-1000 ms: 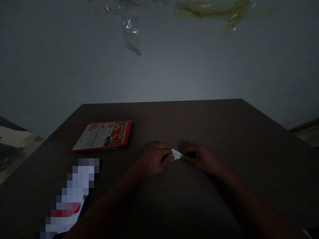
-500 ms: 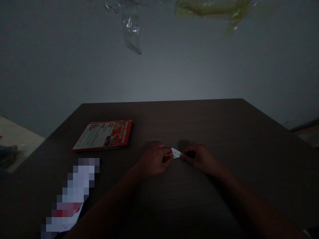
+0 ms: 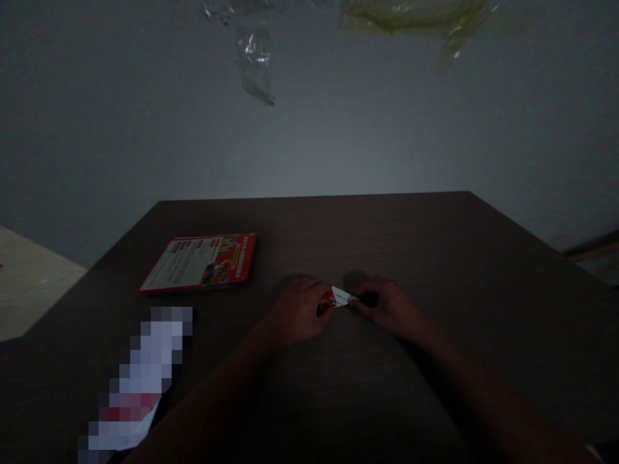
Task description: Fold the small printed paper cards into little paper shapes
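Between my two hands, just above or on the dark table, is a small folded piece of paper (image 3: pixel 342 297), white on one face with red, printed patches on the other. My left hand (image 3: pixel 300 309) pinches its left end, fingers curled over the far side and thumb near. At the right end, my right hand (image 3: pixel 388 305) grips a corner between thumb and fingertips. My fingers hide both ends of the paper, so its full shape cannot be made out.
A red-edged booklet or flat box (image 3: pixel 200 263) with printed text lies at the left of the brown table (image 3: pixel 377 232). Nearer me is a blurred-out lit object, perhaps a phone (image 3: pixel 149 367). Behind the table stands a grey wall (image 3: pixel 338 129) with a clear plastic piece (image 3: pixel 256 61) and yellow tape (image 3: pixel 401 16).
My hands and the folded paper have barely moved. At the far left edge, a dark blurred shape over the pale floor has gone from view.
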